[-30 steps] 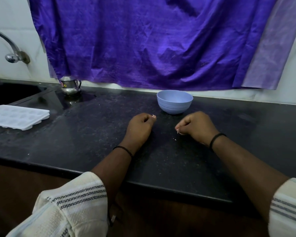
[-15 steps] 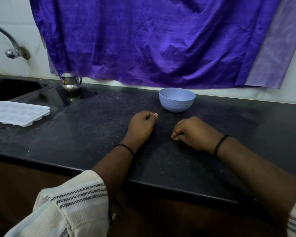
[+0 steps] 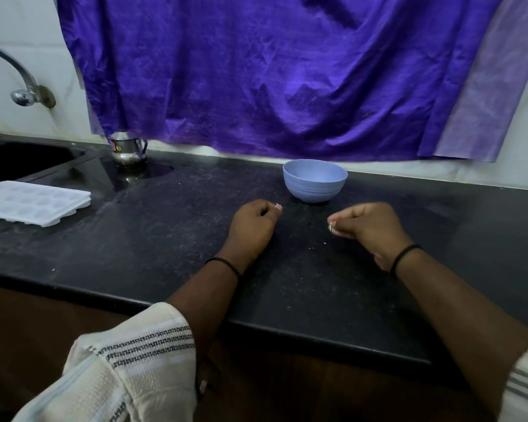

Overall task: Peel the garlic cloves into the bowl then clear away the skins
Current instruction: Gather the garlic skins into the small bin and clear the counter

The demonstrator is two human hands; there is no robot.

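Garlic skins show only as a pale scrap pinched at the fingertips of the right hand, plus a few flecks on the black countertop at that hand's 7 o'clock; no whole cloves can be made out. Going left to right: a white ice-cube tray lies at the counter's 9 o'clock edge, a small steel pot stands at 11 o'clock under the purple cloth, then the left hand rests on the counter, fingers curled into a loose fist, what it holds, if anything, I cannot tell. Beyond the two hands, at 12 o'clock, sits the blue bowl, apart from both; its inside is hidden.
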